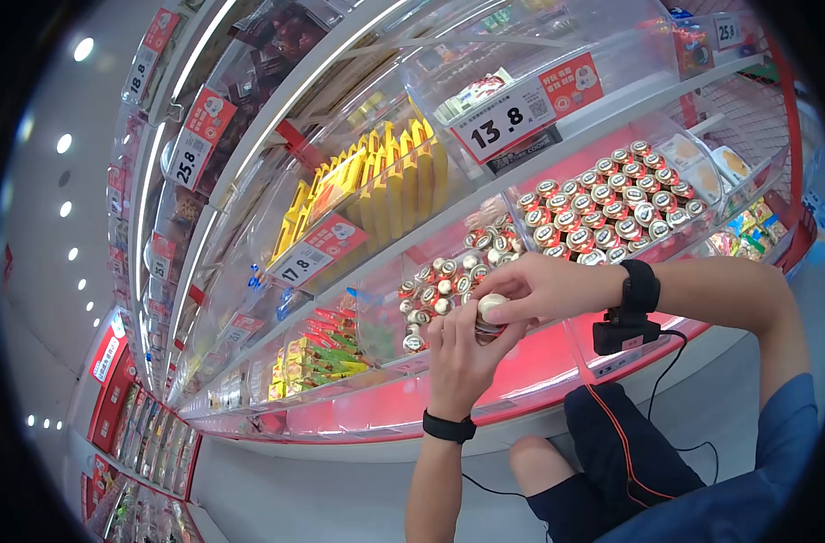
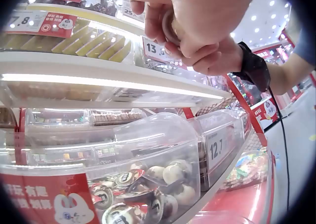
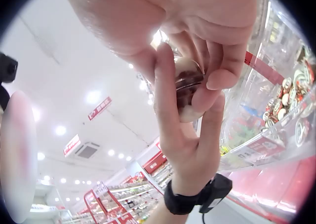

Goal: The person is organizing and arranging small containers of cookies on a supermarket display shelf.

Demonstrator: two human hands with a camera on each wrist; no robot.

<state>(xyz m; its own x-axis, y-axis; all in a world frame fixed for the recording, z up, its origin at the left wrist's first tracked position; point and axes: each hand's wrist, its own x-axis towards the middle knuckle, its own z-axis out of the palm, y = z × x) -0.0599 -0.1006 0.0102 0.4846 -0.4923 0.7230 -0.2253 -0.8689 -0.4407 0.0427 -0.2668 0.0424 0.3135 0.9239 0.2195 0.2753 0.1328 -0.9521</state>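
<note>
Between my two hands is a pair of small round snack cups (image 3: 189, 81), cream-coloured at both ends and dark brown in the middle, lying face to face. My right hand (image 1: 550, 288) pinches them from above between thumb and fingers. From below, my left hand (image 1: 462, 355) holds them with its thumb and fingers. In the head view, a cream end (image 1: 492, 304) shows between the fingertips. Just beyond the hands stands a clear bin (image 1: 385, 312) of similar loose cups (image 1: 430, 288), some cream side up, others showing printed lids.
More lidded cups (image 1: 602, 204) stand in rows in the bin to the right. Yellow packets (image 1: 385, 172) fill a higher shelf bin; red and green packets (image 1: 326, 348) lie to the left. A price card (image 1: 507, 122) hangs on the shelf above. A cable (image 1: 670, 380) runs from the right wrist camera.
</note>
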